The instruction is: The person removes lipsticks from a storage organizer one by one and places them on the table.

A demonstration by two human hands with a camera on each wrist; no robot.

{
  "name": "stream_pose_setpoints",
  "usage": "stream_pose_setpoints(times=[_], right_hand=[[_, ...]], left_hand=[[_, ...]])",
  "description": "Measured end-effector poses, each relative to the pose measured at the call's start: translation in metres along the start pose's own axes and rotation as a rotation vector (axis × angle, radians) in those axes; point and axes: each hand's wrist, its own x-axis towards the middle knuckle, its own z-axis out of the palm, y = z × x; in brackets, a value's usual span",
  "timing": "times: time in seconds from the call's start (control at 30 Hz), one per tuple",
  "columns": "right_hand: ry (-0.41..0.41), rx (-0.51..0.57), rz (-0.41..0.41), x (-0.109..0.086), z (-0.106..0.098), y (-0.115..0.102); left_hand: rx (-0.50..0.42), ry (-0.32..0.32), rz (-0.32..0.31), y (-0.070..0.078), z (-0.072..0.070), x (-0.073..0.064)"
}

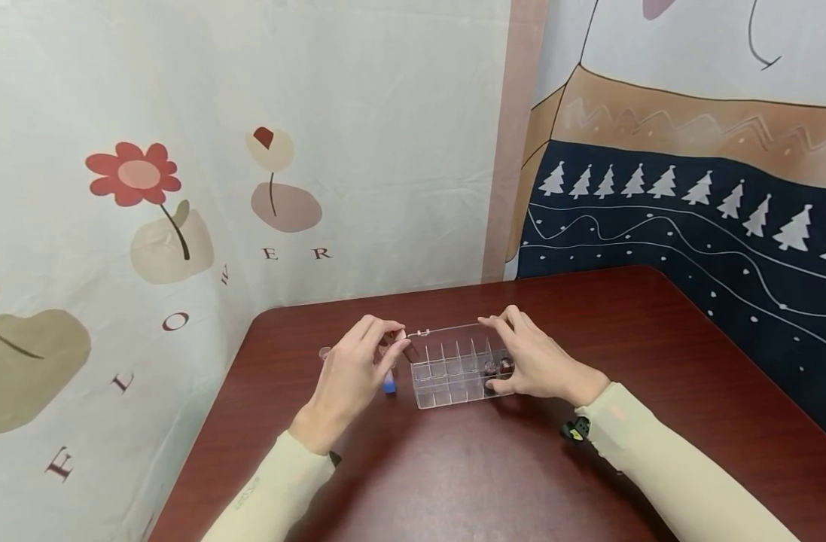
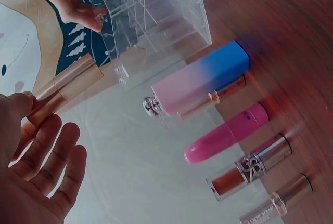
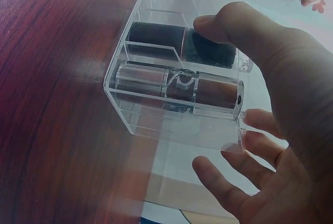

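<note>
My left hand (image 1: pixel 348 369) pinches a rose-gold lipstick tube (image 2: pixel 66 88) between thumb and fingers, raised beside the left end of a clear divided organizer box (image 1: pixel 446 388). In the left wrist view, the other fingers of this hand spread below the tube. My right hand (image 1: pixel 537 361) holds the right end of the box, thumb at the front and fingers at the back. Two tubes stand in its right-end compartments: a dark lipstick (image 3: pixel 156 41), with my thumb over it in the right wrist view, and a clear lip gloss tube (image 3: pixel 179 86) with a brownish part.
On the table (image 1: pixel 426 467), left of the box, stand a pink-to-blue tube (image 2: pixel 203 78), a slim rose-gold tube (image 2: pixel 213 97), a magenta tube (image 2: pixel 226 133), a silver-capped lip gloss (image 2: pixel 250 167) and another clear tube (image 2: pixel 276 203). Printed curtains (image 1: pixel 385 150) hang behind the table.
</note>
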Motion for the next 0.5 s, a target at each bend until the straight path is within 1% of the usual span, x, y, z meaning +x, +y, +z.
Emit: stream_pose_setpoints(times=[0.27, 0.5], right_hand=[[-0.006, -0.001, -0.003, 0.000, 0.000, 0.001], [-0.010, 0.004, -0.001, -0.001, -0.001, 0.001]], left_hand=[[0.053, 0.011, -0.022, -0.005, -0.009, -0.003], [0.071, 0.007, -0.044, -0.014, -0.013, -0.009]])
